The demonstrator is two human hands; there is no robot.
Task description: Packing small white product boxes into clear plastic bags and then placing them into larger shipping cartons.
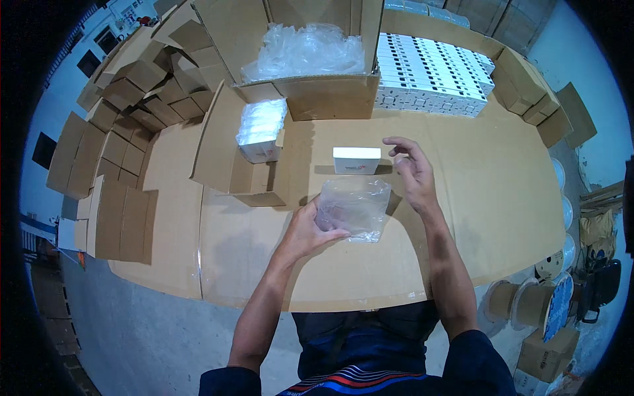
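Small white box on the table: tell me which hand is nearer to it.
Right. The right hand hovers open just beside the small white box, at its right end. The left hand is lower, nearer the person, holding a clear plastic bag.

Work surface as I see it: a table [502, 218] covered in brown cardboard sheets. On it I count one small white box [356, 160] near the middle; a wrapped stack of white boxes [261, 132] left of it; a large open carton [330, 96] full of clear plastic bags [307, 49]; rows of white boxes [429, 72] at the far right; folded brown cartons [132, 125] piled along the left edge.
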